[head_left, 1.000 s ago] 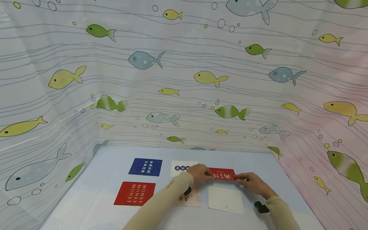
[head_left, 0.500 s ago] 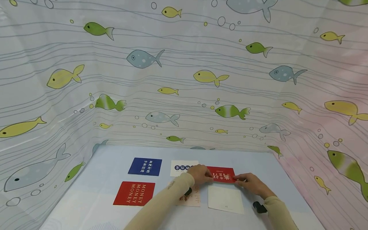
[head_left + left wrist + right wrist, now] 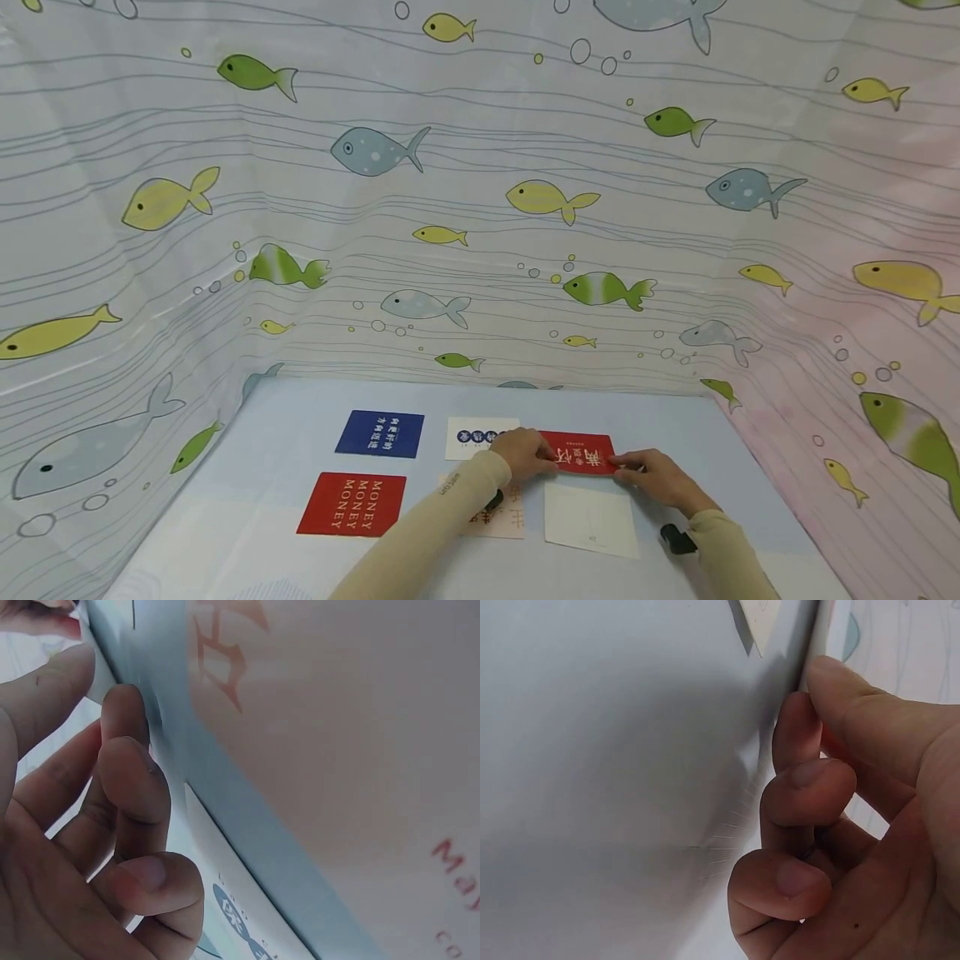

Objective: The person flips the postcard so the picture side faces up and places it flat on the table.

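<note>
A red card with white characters (image 3: 583, 455) is at the back right of the table. My left hand (image 3: 522, 454) pinches its left end between thumb and forefinger. At its right end, the thumb and fingers of my right hand (image 3: 663, 482) pinch the corner. The left wrist view shows the left hand (image 3: 112, 817) with its other fingers curled, beside a peach card (image 3: 337, 750) and a white card with blue dots (image 3: 240, 915). In the right wrist view the right hand (image 3: 832, 802) pinches a thin edge, the card's face hidden.
A cream card (image 3: 590, 518) lies just in front of the red one. Farther left on the pale table (image 3: 247, 500) are a blue card (image 3: 380, 434) and a red card lettered MONEY (image 3: 352, 503). A fish-patterned curtain (image 3: 480, 275) encloses the table's back and sides.
The held red card has tilted slightly, so more of its face shows, and its near edge curves a little. Both hands have stayed almost in place.
</note>
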`<state>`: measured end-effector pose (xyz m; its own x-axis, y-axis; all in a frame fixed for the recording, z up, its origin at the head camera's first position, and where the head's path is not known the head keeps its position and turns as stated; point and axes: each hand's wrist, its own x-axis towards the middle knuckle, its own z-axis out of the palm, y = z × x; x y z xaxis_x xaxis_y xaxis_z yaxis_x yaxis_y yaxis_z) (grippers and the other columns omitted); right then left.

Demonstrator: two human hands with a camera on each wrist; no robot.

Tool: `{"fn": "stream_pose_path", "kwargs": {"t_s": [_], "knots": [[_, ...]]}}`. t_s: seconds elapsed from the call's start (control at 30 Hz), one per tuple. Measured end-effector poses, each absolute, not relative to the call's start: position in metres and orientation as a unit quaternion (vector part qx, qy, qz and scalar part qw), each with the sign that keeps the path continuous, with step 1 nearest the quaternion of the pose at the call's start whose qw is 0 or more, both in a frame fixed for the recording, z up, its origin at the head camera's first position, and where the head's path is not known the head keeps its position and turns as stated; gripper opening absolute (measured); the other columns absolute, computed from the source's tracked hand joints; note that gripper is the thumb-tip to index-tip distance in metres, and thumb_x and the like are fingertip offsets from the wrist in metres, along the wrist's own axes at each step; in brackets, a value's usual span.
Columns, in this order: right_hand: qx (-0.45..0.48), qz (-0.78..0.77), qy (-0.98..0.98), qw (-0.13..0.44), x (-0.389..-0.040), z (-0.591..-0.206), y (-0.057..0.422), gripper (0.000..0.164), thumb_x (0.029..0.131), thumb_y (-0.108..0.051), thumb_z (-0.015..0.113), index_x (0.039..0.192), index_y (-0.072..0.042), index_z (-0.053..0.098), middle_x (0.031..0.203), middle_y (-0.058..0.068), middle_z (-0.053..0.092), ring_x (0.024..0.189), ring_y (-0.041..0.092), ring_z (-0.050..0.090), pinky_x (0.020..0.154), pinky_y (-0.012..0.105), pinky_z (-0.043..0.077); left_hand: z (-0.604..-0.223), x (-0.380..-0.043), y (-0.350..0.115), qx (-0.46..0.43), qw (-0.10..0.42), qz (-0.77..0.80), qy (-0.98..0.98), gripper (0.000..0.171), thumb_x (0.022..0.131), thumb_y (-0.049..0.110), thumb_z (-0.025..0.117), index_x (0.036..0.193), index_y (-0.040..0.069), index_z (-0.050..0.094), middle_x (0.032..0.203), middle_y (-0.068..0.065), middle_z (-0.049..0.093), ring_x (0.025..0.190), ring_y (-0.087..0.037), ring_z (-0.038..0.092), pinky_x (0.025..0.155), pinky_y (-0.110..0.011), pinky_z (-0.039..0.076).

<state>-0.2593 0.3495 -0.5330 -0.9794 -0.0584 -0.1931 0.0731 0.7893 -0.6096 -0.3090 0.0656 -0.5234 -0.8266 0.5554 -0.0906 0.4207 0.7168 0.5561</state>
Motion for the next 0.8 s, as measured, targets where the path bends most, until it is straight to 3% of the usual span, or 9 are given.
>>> {"fn": "stream_pose_path", "kwargs": {"t_s": [0.8], "knots": [[0.007, -0.306, 0.948, 0.092, -0.275, -0.539, 0.353, 0.040, 0.092, -0.026, 0.076, 0.129, -0.013, 0.071, 0.109, 0.002, 0.065, 0.096, 0.022, 0.053, 0.078, 0.038, 0.048, -0.526, -0.318, 0.074, 0.257, 0.091, 0.244, 0.930, 0.028, 0.088, 0.039, 0.079, 0.109, 0.021, 0.079, 0.093, 0.013, 0.072, 0.083, -0.006, 0.059, 0.081, -0.032, 0.050]]}}
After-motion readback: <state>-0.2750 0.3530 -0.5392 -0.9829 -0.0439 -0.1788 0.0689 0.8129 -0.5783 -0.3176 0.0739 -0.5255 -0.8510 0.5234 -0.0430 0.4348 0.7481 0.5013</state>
